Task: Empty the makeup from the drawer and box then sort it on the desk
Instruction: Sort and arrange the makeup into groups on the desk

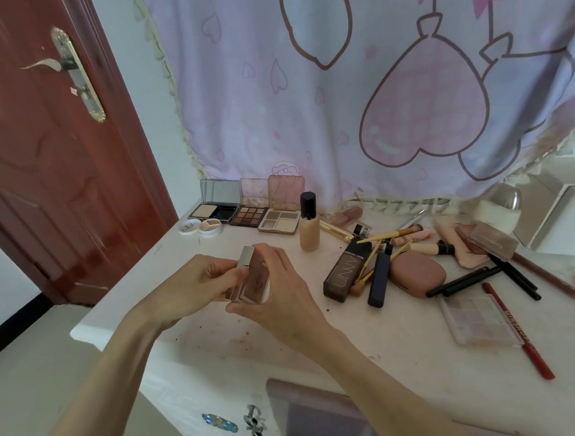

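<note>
White desk bears open palettes; both hands, left and right, pinch a clear lip-gloss tube.

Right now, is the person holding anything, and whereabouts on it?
Yes: a small clear rectangular tube with a silver cap. The left hand grips its cap side; the right hand pinches its clear body.

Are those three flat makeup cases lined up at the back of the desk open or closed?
Open. The three palettes have their lids raised toward the curtain, and the powder pans show in their bases.
</note>
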A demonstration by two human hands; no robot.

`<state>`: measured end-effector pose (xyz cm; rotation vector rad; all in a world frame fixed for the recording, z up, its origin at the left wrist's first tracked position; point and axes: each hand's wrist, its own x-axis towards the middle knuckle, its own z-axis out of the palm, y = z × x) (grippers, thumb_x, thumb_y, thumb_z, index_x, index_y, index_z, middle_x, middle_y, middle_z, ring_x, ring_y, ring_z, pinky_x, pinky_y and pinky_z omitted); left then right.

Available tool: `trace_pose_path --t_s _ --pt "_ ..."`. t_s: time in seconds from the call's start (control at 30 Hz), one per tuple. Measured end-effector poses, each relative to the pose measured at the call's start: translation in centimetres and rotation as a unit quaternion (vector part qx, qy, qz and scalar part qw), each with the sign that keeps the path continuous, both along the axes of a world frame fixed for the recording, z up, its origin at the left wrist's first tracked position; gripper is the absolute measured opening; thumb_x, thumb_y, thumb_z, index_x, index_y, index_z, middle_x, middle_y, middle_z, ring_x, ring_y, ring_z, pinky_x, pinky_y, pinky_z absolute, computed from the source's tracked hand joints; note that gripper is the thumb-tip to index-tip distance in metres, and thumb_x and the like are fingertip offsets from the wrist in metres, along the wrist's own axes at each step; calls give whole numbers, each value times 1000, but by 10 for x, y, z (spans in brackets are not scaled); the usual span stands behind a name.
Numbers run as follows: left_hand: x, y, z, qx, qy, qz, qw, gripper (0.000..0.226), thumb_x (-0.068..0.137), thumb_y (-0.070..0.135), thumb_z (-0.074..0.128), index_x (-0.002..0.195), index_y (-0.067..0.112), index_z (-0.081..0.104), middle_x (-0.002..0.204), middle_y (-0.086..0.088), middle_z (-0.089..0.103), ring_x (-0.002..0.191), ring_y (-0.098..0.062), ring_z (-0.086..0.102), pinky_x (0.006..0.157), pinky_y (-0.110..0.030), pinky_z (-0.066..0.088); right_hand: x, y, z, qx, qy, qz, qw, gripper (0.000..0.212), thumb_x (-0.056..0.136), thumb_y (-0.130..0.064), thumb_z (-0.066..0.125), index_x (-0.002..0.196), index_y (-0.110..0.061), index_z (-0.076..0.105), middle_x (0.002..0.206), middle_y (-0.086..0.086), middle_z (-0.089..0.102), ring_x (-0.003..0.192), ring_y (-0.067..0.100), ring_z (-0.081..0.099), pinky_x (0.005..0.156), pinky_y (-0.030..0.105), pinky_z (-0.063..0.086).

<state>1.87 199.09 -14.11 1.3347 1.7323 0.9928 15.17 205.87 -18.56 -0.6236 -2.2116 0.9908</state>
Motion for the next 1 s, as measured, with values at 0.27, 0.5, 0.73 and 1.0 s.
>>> trace_pose_path --t_s 0.27,0.5,0.73,1.0 --pt "-11 -5 0 -21 -18 -19 999 26 92 23 48 105 15 69 93 -3 73 91 -15 68 80 -17 51 -6 -4 -8 -26 33 4 999 76 71 -33 78 132 -22 34 122 -9 39 105 4 42 75 2 34" --pt "-25 4 4 -47 48 5 998 26 96 22 46 105 17 70 90 1 73 87 -14 67 90 -32 52 -19 -3 -19 -138 90 -22 986 75 69 -30 81 118 -34 26 118 -11 33 106 1 39 79 -5 32" --pt "-31 21 7 -54 310 7 949 24 96 23 44 95 23 68 76 4 64 71 -18 53 64 -19 39 -28 -1 -27 -203 72 -11 976 76 72 -36 78 127 -31 26 121 -13 41 110 3 44 77 5 38" --pt "-22 25 3 16 400 11 916 36 95 16 46 59 25 45 52 5 39 50 -9 35 52 -16 30 -19 2 -27 -219 39 -23 975 71 81 -43 66 137 -23 28 119 -16 41 112 5 43 81 10 36"
